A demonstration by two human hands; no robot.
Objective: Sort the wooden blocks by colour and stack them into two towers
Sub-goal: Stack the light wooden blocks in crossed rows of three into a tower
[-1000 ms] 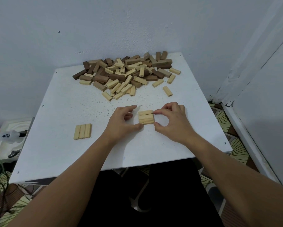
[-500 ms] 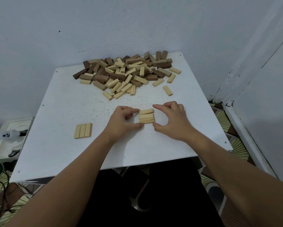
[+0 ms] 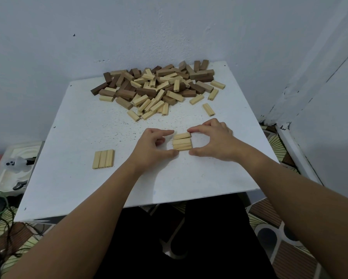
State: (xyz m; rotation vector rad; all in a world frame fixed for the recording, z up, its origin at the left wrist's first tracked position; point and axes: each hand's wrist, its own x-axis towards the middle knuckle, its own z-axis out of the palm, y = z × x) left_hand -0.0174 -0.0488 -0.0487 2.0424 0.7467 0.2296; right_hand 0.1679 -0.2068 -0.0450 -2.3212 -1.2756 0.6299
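Wooden blocks, pale, set of three (image 3: 182, 143): centre of frame on white table (image 3: 72, 178), lying side by side, farthest one skewed a little out of line.
Left hand (image 3: 151, 147): thumb and forefinger pinching the set's left ends.
Right hand (image 3: 215, 141): thumb and forefinger pinching the right ends, forefinger tip on the skewed block.
Second pale row of three (image 3: 103, 159): lower left of centre, flush, untouched, well apart from both hands.
Mixed pile, dark and pale (image 3: 159, 87): upper centre, against the wall, unsorted.
Risks: uneven squeeze may pop the skewed block out or buckle the set; layer left crooked gives a leaning tower later.
Change from earlier frames: grip and set position much the same; right forefinger shifted onto the far block's end; far block's skew possibly slightly reduced, hard to judge at this angle. Pile and second row unchanged.
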